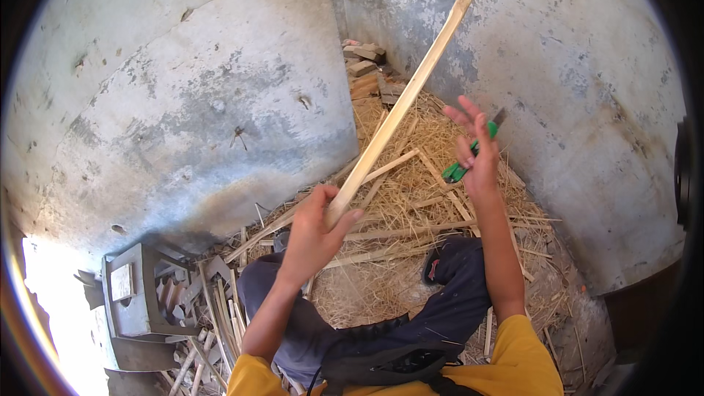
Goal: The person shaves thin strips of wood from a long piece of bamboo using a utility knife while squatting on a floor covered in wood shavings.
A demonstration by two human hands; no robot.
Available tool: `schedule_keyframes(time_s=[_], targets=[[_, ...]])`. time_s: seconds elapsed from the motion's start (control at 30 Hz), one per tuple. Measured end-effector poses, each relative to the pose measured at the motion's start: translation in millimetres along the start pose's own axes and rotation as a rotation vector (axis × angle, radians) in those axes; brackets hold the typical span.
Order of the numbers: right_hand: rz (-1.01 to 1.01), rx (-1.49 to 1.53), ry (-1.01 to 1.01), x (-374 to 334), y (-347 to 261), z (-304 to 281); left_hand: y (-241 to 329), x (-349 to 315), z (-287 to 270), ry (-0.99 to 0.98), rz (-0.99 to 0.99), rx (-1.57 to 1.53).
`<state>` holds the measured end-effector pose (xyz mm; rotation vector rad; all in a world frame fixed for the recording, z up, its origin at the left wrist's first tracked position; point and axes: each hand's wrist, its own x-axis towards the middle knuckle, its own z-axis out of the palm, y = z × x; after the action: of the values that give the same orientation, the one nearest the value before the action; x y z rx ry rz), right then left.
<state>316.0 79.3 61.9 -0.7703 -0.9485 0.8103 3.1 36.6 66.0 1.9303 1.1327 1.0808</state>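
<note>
In my left hand [314, 236] is the lower end of a long, pale split bamboo strip [402, 106], with the fingers wrapped round it. The strip slants up and to the right, past the top edge, and has a thicker joint near its upper part. My right hand [481, 165] is raised to the right of the strip, apart from it. A green-handled knife [454, 174] rests in that hand, its short dark blade pointing up and to the right. Some right fingers are spread and slightly blurred, while the knife stays between thumb and palm.
Straw-like shavings [433, 132] and loose strips cover the floor around my legs [447, 271]. Worn plaster walls [220, 88] meet in a corner ahead, with broken bricks [364, 53] at their foot. At left lies a grey box-like frame [139, 315] beside wood scraps.
</note>
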Motion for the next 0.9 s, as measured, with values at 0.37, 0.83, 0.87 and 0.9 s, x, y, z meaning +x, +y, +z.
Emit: schedule_keyframes(time_s=[0.37, 0.83, 0.87, 0.9], targets=[[0.021, -0.284, -0.066, -25.4, 21.1, 34.9, -8.5, 1.4, 57.9, -0.173, -0.138, -0.25], [-0.063, -0.372, -0.273, -49.1, 31.5, 36.8, -33.9, -18.9, 48.7, -0.08, -0.127, -0.265], [-0.105, -0.42, -0.311, -52.7, 29.8, 38.7, -34.3, -18.7, 48.5, -0.052, -0.125, -0.284], [-0.155, -0.545, -0.366, -55.3, 27.5, 42.6, -36.0, -19.0, 48.6, -0.026, -0.127, -0.303]])
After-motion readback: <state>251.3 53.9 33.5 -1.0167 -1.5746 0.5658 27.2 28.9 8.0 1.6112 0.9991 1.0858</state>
